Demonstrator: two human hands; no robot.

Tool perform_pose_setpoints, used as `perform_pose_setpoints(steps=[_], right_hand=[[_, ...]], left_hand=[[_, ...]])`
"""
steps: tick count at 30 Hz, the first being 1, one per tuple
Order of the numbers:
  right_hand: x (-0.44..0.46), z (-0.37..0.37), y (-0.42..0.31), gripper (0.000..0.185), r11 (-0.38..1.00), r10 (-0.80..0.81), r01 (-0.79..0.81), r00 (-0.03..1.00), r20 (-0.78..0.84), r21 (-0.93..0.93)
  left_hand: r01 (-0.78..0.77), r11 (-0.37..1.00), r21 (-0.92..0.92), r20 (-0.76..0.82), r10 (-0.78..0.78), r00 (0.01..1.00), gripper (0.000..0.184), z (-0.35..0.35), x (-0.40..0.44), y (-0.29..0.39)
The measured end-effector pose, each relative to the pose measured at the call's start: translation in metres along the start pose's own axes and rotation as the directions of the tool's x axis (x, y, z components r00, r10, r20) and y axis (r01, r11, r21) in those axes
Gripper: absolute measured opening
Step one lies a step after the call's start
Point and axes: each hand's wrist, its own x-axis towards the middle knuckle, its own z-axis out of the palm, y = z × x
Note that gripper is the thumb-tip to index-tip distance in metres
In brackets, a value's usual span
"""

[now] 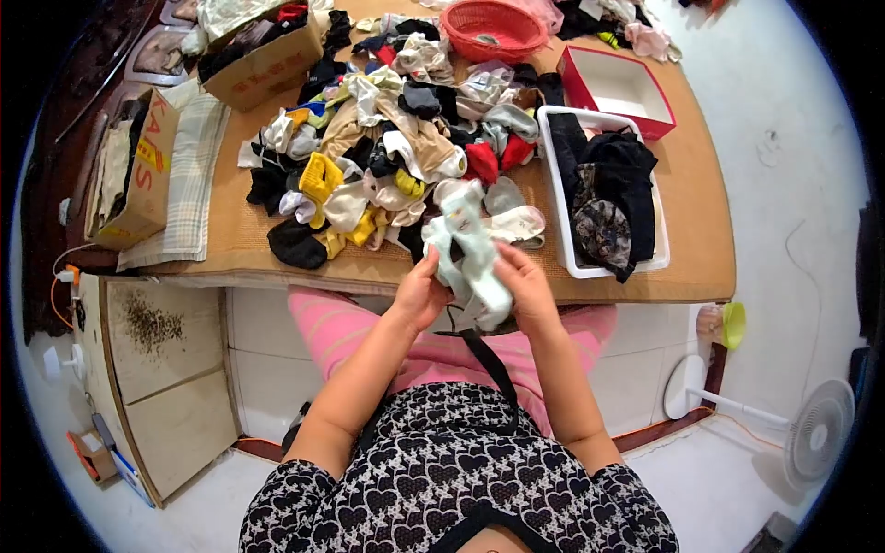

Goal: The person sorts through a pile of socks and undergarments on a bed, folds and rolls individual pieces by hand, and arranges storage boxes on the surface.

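Both of my hands are in front of me at the near edge of the bed-like mat. My left hand is closed on the left side of some pale mint-green socks. On the other side, my right hand grips the same socks, its thumb against the fabric. The socks hang bunched between my hands; whether they are one pair I cannot tell. Just beyond lies a big heap of mixed socks in white, black, yellow, beige and red. A white sock lies close behind my right hand.
Right of the heap stands a white basket with dark clothing, with a red-rimmed box behind it. A red plastic basket and cardboard boxes are farther back. A cabinet and a fan flank me.
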Motion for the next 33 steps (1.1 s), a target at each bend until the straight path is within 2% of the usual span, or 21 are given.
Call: perform_pose_setpoints(steps=[2,5,7,8,10,11,12,13,14,16,17,18,20,22,24,26,28,29,30,32,33], right_hand=[[-0.002,-0.005,0.017,0.038,0.991,0.057,-0.056,0.998,0.007,-0.123],[-0.006,-0.011,0.025,0.037,0.989,0.087,-0.086,0.996,0.001,-0.119],[-0.009,-0.012,0.024,0.036,0.987,0.092,-0.092,0.996,-0.005,-0.128],[-0.012,-0.008,0.021,0.035,0.975,0.086,-0.081,0.996,0.013,-0.207],[-0.016,-0.006,0.016,0.033,0.956,0.08,-0.068,0.996,0.032,-0.284],[-0.019,-0.009,0.013,0.029,0.89,0.142,-0.1,0.988,0.062,-0.445],[-0.021,-0.011,0.008,0.025,0.795,0.208,-0.121,0.975,0.08,-0.594],[-0.026,-0.01,-0.002,0.022,0.776,0.254,-0.189,0.967,0.024,-0.602],[-0.029,-0.016,-0.001,0.02,0.839,0.141,-0.109,0.99,0.02,-0.534],[-0.034,-0.022,-0.011,0.017,0.859,-0.06,0.027,0.997,-0.049,-0.512],[-0.036,-0.02,-0.016,0.018,0.872,-0.226,0.184,0.973,-0.041,-0.453],[-0.041,-0.018,-0.023,0.026,0.88,-0.32,0.268,0.945,-0.073,-0.392],[-0.058,-0.008,-0.044,0.033,0.91,-0.347,0.317,0.935,-0.074,-0.267],[-0.073,-0.009,-0.054,0.033,0.879,-0.421,0.396,0.906,-0.039,-0.267],[-0.083,-0.005,-0.061,0.028,0.866,-0.459,0.461,0.887,0.057,-0.195],[-0.089,0.004,-0.073,0.02,0.916,-0.304,0.329,0.943,0.138,-0.23],[-0.08,0.014,-0.074,0.02,0.916,-0.243,0.287,0.953,0.182,-0.281],[-0.073,0.011,-0.069,0.02,0.946,-0.147,0.187,0.975,0.165,-0.264],[-0.065,0.01,-0.064,0.024,0.959,-0.135,0.172,0.977,0.168,-0.227],[-0.044,0.023,-0.058,0.033,0.988,-0.15,0.143,0.98,0.129,0.062],[-0.033,0.024,-0.057,0.038,0.98,-0.137,0.111,0.979,0.152,0.166]], left_hand=[[-0.063,0.994,0.084,-0.01,0.064,0.998,0.048,0.006,-0.003,0.0],[-0.083,0.993,0.084,-0.021,0.085,0.996,0.048,0.002,-0.002,-0.004],[-0.152,0.982,0.113,-0.017,0.155,0.988,0.042,0.007,-0.005,-0.006],[-0.148,0.982,0.114,-0.015,0.151,0.988,0.042,0.005,-0.003,-0.007],[-0.23,0.925,0.302,-0.106,0.272,0.956,0.036,-0.002,0.004,-0.006],[-0.282,0.942,0.185,-0.144,0.309,0.94,0.031,-0.006,0.009,-0.003],[-0.321,0.932,0.17,-0.224,0.354,0.908,0.032,-0.01,0.012,0.0],[-0.353,0.923,0.154,-0.202,0.379,0.903,0.032,-0.009,0.011,0.009],[-0.384,0.913,0.137,-0.182,0.404,0.896,0.032,-0.009,0.008,0.016],[-0.412,0.893,0.181,-0.175,0.441,0.88,0.034,-0.008,0.006,0.022],[-0.414,0.889,0.196,-0.146,0.444,0.884,0.034,-0.008,0.006,0.022],[-0.416,0.884,0.213,-0.116,0.446,0.888,0.035,-0.008,0.005,0.023],[-0.381,0.895,0.233,-0.099,0.411,0.906,0.041,0.001,0.0,0.024],[-0.403,0.896,0.189,-0.068,0.421,0.905,0.043,0.005,0.0,0.024],[-0.418,0.882,0.217,-0.063,0.441,0.895,0.044,0.001,0.004,0.023],[-0.409,0.856,0.316,-0.039,0.442,0.896,0.043,-0.001,0.006,0.023],[-0.418,0.841,0.343,-0.001,0.446,0.895,0.043,-0.001,0.005,0.017],[-0.401,0.822,0.405,0.059,0.414,0.908,0.044,-0.002,0.004,0.014],[-0.385,0.797,0.465,0.116,0.377,0.919,0.046,-0.003,0.004,0.011],[-0.383,0.8,0.462,0.176,0.341,0.923,0.046,0.001,-0.002,0.005],[-0.295,0.861,0.413,0.193,0.234,0.953,0.046,0.001,-0.006,0.002]])
